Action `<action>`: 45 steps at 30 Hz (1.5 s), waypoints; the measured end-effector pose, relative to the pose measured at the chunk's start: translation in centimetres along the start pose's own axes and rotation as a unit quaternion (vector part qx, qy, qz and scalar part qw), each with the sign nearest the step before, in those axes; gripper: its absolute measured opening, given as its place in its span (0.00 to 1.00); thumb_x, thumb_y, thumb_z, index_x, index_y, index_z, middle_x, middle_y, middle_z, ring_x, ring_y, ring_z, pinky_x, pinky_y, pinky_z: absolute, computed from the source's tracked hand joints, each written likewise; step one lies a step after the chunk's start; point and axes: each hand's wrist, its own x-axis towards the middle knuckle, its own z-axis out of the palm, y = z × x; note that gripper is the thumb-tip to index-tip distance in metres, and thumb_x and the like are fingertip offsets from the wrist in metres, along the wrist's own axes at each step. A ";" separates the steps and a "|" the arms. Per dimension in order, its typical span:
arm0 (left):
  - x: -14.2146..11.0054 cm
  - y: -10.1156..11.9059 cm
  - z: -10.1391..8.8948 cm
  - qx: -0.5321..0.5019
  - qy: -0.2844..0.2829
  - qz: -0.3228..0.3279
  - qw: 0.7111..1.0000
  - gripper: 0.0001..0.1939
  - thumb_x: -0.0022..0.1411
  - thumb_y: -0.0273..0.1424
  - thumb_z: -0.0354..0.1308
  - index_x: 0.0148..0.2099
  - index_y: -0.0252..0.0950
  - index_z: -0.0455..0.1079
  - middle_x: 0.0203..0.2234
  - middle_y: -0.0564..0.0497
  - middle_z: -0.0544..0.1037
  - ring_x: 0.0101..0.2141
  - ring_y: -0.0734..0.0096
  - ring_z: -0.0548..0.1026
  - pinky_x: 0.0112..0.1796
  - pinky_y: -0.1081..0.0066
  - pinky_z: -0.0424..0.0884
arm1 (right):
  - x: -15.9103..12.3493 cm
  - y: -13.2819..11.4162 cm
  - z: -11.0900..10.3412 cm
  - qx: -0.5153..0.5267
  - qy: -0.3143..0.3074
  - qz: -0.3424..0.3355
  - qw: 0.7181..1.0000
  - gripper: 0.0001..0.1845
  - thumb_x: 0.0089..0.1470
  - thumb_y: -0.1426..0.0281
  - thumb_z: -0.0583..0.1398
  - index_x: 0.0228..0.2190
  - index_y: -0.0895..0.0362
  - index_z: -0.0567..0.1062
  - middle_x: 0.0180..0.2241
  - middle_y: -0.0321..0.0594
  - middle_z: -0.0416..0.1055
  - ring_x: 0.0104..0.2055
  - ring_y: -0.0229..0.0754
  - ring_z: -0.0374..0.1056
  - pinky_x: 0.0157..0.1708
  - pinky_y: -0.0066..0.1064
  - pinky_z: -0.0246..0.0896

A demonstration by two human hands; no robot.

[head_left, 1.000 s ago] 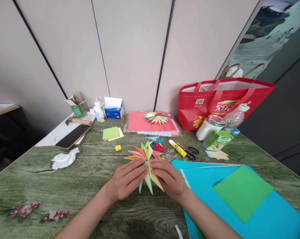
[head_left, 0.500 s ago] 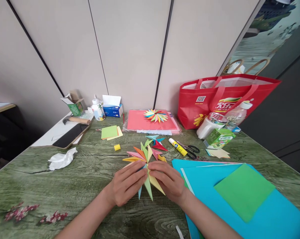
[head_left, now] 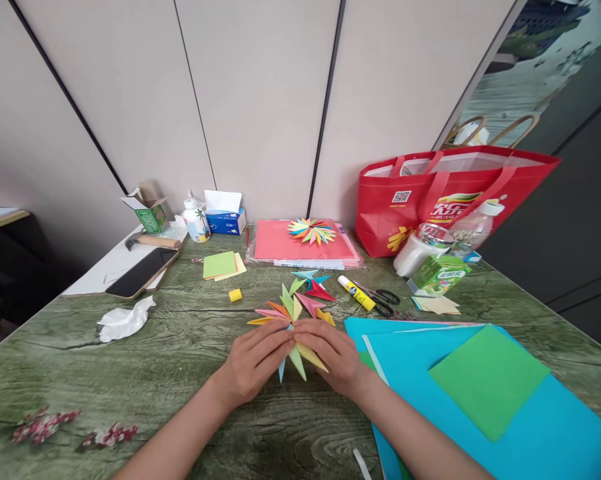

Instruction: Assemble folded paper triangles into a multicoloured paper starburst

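Note:
Between my two hands is a folded paper star (head_left: 296, 363) with pointed green, yellow, blue, pink and orange arms. My left hand (head_left: 254, 359) grips its left side, fingers closed near the centre. On the other side my right hand (head_left: 330, 353) pinches it, fingertips meeting those of the left. The star's middle is partly hidden under the fingers. Just beyond it lie loose folded pieces: a red one (head_left: 320, 291), a pink one (head_left: 309, 305) and a blue one (head_left: 305, 275).
A glue stick (head_left: 356, 293) and scissors (head_left: 380, 298) lie right of the pieces. Blue paper sheets (head_left: 430, 407) with a green square (head_left: 490, 381) cover the right. A finished paper star (head_left: 311, 231) rests on a red pack (head_left: 280, 241). A yellow cap (head_left: 235, 295) and crumpled tissue (head_left: 125, 320) lie left.
Both hands have drawn in closer around the star's centre, and its lower points have tipped up a little. The loose things on the table stay in place.

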 end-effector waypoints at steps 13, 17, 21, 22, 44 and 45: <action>-0.1 -0.2 0.9 -0.004 0.022 -0.008 1.000 0.16 0.57 0.18 0.47 0.47 0.30 0.65 0.38 0.43 0.76 0.47 0.63 0.69 0.44 0.62 0.70 | 0.6 -0.1 -0.1 -0.064 -0.034 -0.004 0.997 0.08 0.49 0.80 0.54 0.31 0.58 0.69 0.32 0.44 0.70 0.41 0.41 0.66 0.37 0.32 0.65; -0.2 -0.3 0.9 -0.006 0.020 -0.020 1.000 0.18 0.57 0.18 0.47 0.49 0.31 0.64 0.39 0.43 0.76 0.48 0.63 0.68 0.44 0.62 0.70 | 0.3 0.0 -0.1 -0.056 -0.024 0.013 0.998 0.11 0.51 0.79 0.54 0.38 0.58 0.68 0.36 0.45 0.71 0.43 0.41 0.66 0.40 0.33 0.65; -0.4 -0.3 0.9 -0.004 0.027 -0.018 0.999 0.18 0.57 0.18 0.47 0.50 0.31 0.63 0.40 0.41 0.75 0.48 0.62 0.68 0.44 0.61 0.70 | 0.1 0.0 0.0 -0.050 -0.014 0.020 0.998 0.12 0.51 0.78 0.54 0.40 0.58 0.67 0.38 0.45 0.71 0.44 0.40 0.66 0.40 0.32 0.66; -0.4 -0.3 0.9 -0.002 0.026 -0.016 1.000 0.18 0.57 0.18 0.47 0.50 0.30 0.63 0.40 0.41 0.75 0.48 0.62 0.67 0.44 0.61 0.70 | 0.0 0.0 0.1 -0.053 -0.010 0.017 0.998 0.11 0.51 0.78 0.55 0.39 0.57 0.67 0.38 0.45 0.71 0.43 0.40 0.66 0.39 0.32 0.66; 1.1 -0.1 -0.1 -0.039 0.097 -0.029 0.994 0.36 0.52 0.41 0.56 0.59 0.37 0.48 0.45 0.40 0.71 0.49 0.55 0.66 0.49 0.45 0.58 | 0.8 -0.2 0.8 0.118 0.121 0.115 0.979 0.06 0.49 0.76 0.57 0.31 0.57 0.72 0.32 0.43 0.73 0.39 0.42 0.68 0.38 0.37 0.65; 1.0 -0.3 -0.2 -0.045 0.117 -0.044 0.991 0.36 0.54 0.45 0.53 0.60 0.38 0.46 0.46 0.39 0.69 0.49 0.55 0.66 0.49 0.43 0.57 | 0.8 -0.1 0.9 0.137 0.141 0.161 0.967 0.04 0.49 0.75 0.58 0.30 0.57 0.72 0.32 0.43 0.73 0.38 0.42 0.69 0.39 0.38 0.65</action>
